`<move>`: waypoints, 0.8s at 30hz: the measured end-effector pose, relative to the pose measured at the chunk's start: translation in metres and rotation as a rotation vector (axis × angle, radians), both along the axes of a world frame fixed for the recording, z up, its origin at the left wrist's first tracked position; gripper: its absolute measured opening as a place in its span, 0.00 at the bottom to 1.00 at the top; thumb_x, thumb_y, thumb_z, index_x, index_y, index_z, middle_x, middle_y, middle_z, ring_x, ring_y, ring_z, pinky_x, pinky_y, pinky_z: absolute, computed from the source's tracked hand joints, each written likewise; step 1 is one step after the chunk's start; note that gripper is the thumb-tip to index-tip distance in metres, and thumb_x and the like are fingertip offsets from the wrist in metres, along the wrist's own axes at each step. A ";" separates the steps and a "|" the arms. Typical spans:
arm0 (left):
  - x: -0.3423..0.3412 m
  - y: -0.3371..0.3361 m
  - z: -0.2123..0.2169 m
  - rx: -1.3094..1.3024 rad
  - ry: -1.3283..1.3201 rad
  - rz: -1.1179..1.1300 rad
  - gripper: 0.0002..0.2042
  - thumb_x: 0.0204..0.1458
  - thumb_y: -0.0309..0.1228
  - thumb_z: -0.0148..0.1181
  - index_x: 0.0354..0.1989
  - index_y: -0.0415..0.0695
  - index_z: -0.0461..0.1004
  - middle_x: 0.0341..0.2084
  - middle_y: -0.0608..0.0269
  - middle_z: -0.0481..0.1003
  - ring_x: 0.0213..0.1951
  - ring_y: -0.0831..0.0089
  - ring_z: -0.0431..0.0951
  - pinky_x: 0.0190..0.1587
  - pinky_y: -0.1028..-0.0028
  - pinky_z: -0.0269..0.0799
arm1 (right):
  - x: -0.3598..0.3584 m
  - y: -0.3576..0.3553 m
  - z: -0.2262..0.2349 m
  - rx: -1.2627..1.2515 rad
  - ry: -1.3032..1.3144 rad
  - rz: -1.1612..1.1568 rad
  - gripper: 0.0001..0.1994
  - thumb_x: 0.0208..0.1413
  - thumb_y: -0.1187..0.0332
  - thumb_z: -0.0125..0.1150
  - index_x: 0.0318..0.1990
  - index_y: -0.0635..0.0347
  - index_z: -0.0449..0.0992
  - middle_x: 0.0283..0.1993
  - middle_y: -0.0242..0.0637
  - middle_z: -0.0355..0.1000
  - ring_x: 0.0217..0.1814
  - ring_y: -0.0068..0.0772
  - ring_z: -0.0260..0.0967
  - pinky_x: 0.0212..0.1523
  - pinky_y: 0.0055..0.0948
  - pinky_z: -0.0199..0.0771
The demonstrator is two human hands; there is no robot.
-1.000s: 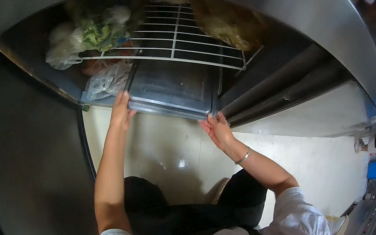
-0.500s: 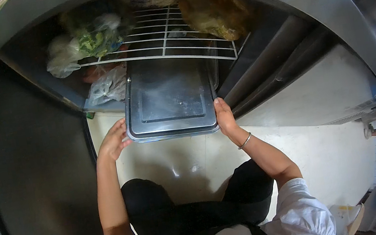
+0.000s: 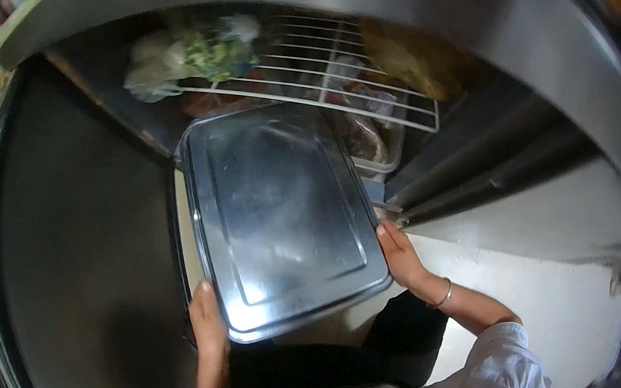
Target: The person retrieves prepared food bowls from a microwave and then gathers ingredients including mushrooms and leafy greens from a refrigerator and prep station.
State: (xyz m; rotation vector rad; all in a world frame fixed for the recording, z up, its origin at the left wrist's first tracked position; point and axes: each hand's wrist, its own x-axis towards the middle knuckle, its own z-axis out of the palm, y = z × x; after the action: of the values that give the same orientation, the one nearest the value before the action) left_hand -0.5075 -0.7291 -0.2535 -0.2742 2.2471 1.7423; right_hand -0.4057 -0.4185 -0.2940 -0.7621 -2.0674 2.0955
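Observation:
A rectangular steel pan with a flat metal lid (image 3: 281, 215) is held out in front of an open fridge. My left hand (image 3: 208, 324) grips its near left corner. My right hand (image 3: 401, 254), with a thin bracelet on the wrist, grips its near right edge. The pan is mostly drawn out from under the white wire shelf (image 3: 341, 79), and its far end still reaches the fridge opening.
The fridge door (image 3: 87, 270) stands open on the left. On the wire shelf lie a plastic bag of green vegetables (image 3: 199, 53) and a brownish bag (image 3: 410, 56). Another container with wrapped food (image 3: 370, 132) sits below the shelf. Pale floor tiles (image 3: 554, 293) lie at lower right.
Both hands have pulled the lidded pan out of the fridge toward me; it now fills far more of the view. My hands have stayed on its near corners.

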 end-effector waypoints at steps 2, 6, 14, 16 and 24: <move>0.042 -0.010 0.023 -0.096 0.104 0.020 0.17 0.60 0.37 0.37 0.25 0.38 0.64 0.19 0.68 0.61 0.24 0.79 0.59 0.27 0.76 0.57 | 0.009 -0.002 0.028 0.054 -0.031 0.086 0.14 0.63 0.63 0.40 0.46 0.64 0.66 0.33 0.31 0.65 0.36 0.19 0.58 0.41 0.19 0.62; 0.115 -0.016 0.078 -0.132 0.114 0.197 0.16 0.60 0.35 0.36 0.27 0.36 0.65 0.20 0.66 0.64 0.25 0.80 0.61 0.28 0.77 0.59 | 0.023 -0.005 0.073 0.167 -0.046 0.274 0.14 0.63 0.64 0.40 0.48 0.63 0.66 0.32 0.32 0.65 0.36 0.20 0.59 0.40 0.20 0.62; 0.192 -0.002 0.179 -0.038 0.139 0.538 0.19 0.58 0.40 0.40 0.42 0.34 0.66 0.32 0.57 0.69 0.36 0.73 0.68 0.39 0.73 0.65 | 0.036 0.006 0.166 0.150 0.013 0.471 0.15 0.63 0.62 0.40 0.48 0.63 0.66 0.30 0.27 0.64 0.33 0.16 0.58 0.37 0.18 0.62; 0.195 0.002 0.190 -0.030 0.079 0.760 0.22 0.57 0.44 0.43 0.48 0.35 0.63 0.37 0.57 0.68 0.40 0.71 0.69 0.43 0.72 0.66 | 0.034 -0.003 0.153 0.193 0.147 0.456 0.15 0.63 0.62 0.40 0.47 0.63 0.66 0.31 0.28 0.64 0.34 0.17 0.58 0.38 0.20 0.62; 0.241 -0.023 0.260 -0.060 0.125 0.680 0.23 0.57 0.44 0.45 0.52 0.37 0.60 0.46 0.51 0.62 0.49 0.63 0.63 0.52 0.68 0.57 | 0.032 -0.021 0.223 -0.035 0.314 0.710 0.12 0.63 0.64 0.38 0.44 0.63 0.64 0.33 0.33 0.63 0.37 0.21 0.59 0.41 0.24 0.62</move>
State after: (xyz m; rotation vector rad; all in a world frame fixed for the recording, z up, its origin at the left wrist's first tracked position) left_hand -0.2663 -0.7523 0.0066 -1.0747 2.4734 2.0347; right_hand -0.3737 -0.4400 -0.0712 0.3609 -2.3227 2.3526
